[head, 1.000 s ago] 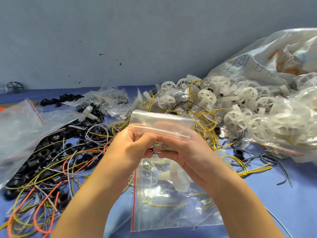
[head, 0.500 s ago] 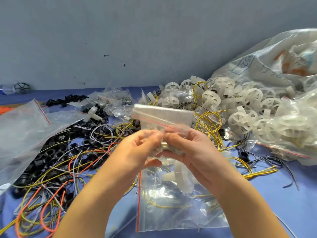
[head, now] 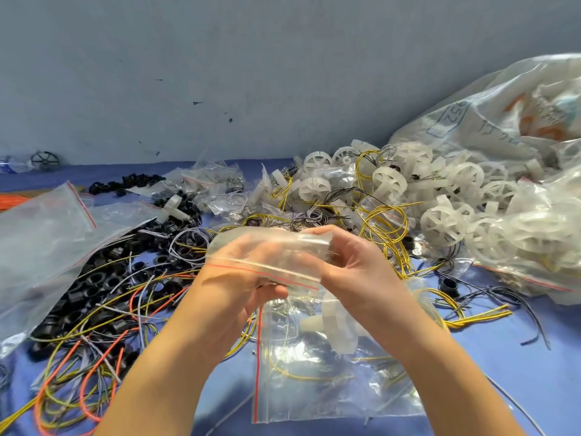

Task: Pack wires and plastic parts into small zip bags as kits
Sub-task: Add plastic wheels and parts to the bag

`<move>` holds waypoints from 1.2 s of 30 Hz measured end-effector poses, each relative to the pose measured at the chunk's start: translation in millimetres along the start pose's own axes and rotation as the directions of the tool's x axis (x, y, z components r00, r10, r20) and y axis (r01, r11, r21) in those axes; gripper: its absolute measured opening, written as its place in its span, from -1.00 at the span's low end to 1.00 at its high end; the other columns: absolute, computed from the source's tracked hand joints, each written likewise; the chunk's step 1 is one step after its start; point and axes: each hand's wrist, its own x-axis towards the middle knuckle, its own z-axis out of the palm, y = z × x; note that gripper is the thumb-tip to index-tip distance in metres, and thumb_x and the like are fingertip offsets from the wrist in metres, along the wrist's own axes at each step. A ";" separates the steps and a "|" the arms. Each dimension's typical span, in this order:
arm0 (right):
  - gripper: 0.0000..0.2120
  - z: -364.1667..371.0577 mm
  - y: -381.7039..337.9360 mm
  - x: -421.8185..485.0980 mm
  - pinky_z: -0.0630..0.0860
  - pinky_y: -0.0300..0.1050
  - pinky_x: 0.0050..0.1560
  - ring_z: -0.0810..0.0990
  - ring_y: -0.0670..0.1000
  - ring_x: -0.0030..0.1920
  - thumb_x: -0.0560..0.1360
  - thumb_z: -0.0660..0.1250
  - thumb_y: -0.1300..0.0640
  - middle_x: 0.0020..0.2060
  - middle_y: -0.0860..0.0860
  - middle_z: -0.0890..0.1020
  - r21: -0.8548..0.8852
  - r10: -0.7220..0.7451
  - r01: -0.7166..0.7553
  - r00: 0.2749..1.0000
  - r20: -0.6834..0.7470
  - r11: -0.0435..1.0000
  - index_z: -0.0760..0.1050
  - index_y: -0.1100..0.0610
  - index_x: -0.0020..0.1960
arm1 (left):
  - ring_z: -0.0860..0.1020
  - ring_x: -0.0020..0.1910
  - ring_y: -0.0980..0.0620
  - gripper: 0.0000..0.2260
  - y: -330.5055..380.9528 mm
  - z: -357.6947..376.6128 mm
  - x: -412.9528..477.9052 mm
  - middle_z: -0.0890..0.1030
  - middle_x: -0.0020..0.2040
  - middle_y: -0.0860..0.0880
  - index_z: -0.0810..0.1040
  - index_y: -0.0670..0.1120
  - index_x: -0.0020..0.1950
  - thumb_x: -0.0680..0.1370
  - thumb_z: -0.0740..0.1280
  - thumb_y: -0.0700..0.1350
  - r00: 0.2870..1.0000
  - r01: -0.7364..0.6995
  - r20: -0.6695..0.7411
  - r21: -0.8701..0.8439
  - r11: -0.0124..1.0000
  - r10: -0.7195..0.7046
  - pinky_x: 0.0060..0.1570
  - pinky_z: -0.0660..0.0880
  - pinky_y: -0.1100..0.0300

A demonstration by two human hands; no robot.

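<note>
There it goes: your small clear plastic zip bag with the red line [head: 267, 253] has swung round. A second ago it stood mouth-up with both thumbs pinched close together at its middle; now it lies almost level across your fingers, the red line slanting from one hand to the other. Your left hand [head: 234, 278] has it from behind and below, fingers showing through the film and the thumb curled against the near edge. Your right hand [head: 358, 269] has slid out to the far end, fingers hooked over the top corner. Both hands grip the bag and nothing else. It hangs in the air just above the far edge of the large clear zip bag lying flat [head: 330, 401] on the blue table [head: 534, 357], the one with a white plastic spoked wheel [head: 342, 328] and yellow wire in it. I'd read your hands spreading apart as working the zip strip along its length, though I can't tell whether it's closing or opening, and the small bag's contents are too blurred to make out. Left of the large bag sits the heap of black plastic rings [head: 94, 278]. Beyond it and to the right is the pile of white spoked wheels [head: 440, 215], both near enough for the next kit.
</note>
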 end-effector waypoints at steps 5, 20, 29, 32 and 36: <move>-0.75 -3.5 2.9 2.5 0.58 -0.24 -0.20 0.66 -0.05 -0.24 0.36 0.51 0.07 -0.21 0.03 0.72 0.042 0.056 -0.053 0.996 -0.069 0.998 0.63 0.10 0.01 | 0.58 -0.29 0.08 -0.83 -2.9 0.2 0.0 0.66 -0.22 -0.04 0.71 0.02 -0.11 0.32 0.55 -0.08 0.999 0.002 -0.051 0.097 0.995 0.003 -0.32 0.54 0.23; -0.77 -10.0 5.8 2.8 0.54 -0.26 -0.32 0.64 -0.04 -0.32 0.48 0.44 0.14 -0.33 0.06 0.67 0.031 0.090 -0.088 0.994 -0.062 0.996 0.57 0.33 -0.05 | 0.63 -0.25 0.02 -0.81 -2.3 3.4 0.8 0.66 -0.19 -0.12 0.65 -0.11 -0.03 0.43 0.41 -0.06 0.996 -0.035 -0.077 0.026 0.999 0.037 -0.30 0.56 0.24; -0.88 -9.0 4.8 1.6 0.51 -0.28 -0.41 0.62 -0.01 -0.41 0.53 0.34 0.31 -0.29 0.09 0.68 0.234 0.134 -0.119 0.990 -0.048 0.965 0.65 0.17 -0.09 | 0.62 -0.22 -0.01 -0.74 -5.2 1.8 -0.9 0.64 -0.09 -0.15 0.64 -0.12 0.05 0.40 0.54 -0.12 0.999 -0.036 0.012 0.048 0.998 0.035 -0.24 0.56 0.22; -0.82 -12.3 1.2 0.6 0.53 -0.26 -0.35 0.63 0.00 -0.33 0.43 0.45 0.15 -0.17 0.09 0.69 0.221 0.112 -0.117 0.993 0.034 0.968 0.64 0.12 0.02 | 0.63 -0.30 0.01 -0.76 -6.5 3.8 0.3 0.65 -0.21 -0.15 0.62 -0.18 0.02 0.38 0.46 -0.15 0.997 -0.051 -0.059 0.001 0.999 0.051 -0.30 0.56 0.25; -0.67 -13.1 0.3 -2.9 0.51 -0.29 -0.18 0.59 -0.12 -0.20 0.42 0.50 0.20 -0.13 -0.02 0.69 -0.080 0.007 0.001 0.995 0.102 0.997 0.57 0.00 0.15 | 0.62 -0.39 0.00 -0.76 -6.5 5.5 0.6 0.67 -0.23 -0.21 0.58 -0.27 0.02 0.44 0.42 -0.15 0.987 0.000 -0.161 -0.027 1.000 -0.004 -0.41 0.55 0.26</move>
